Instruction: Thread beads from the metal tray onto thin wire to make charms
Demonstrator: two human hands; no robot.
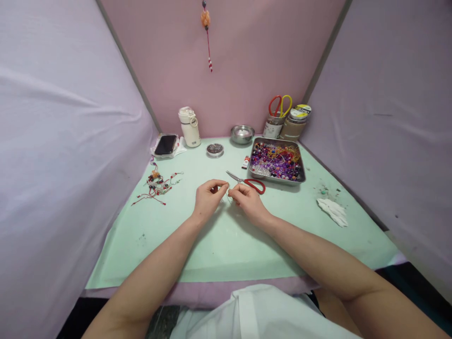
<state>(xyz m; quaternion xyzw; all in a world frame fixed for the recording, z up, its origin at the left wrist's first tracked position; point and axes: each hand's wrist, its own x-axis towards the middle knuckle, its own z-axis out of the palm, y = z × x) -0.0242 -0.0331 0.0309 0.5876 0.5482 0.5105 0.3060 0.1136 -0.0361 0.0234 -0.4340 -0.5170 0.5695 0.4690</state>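
Observation:
Over the middle of the table, my left hand (211, 197) and my right hand (247, 200) meet fingertip to fingertip, both closed in a pinch. A thin pale cord (229, 197) hangs in a small loop between them; something tiny at the fingertips is too small to name. Just beyond my right hand lies a pair of scissors (254, 184) with red handles, its blades pointing left. To the left of my hands rests a cluster of beaded strings (157, 186) in red, black and orange.
A metal tray (277, 180) of beads and yellow cord stands at the back right, near a lighter (246, 162). Along the back are a phone (166, 145), a bottle (189, 127), a round case (215, 150), a steel bowl (242, 135) and jars (273, 128). White cloth (332, 212) lies right.

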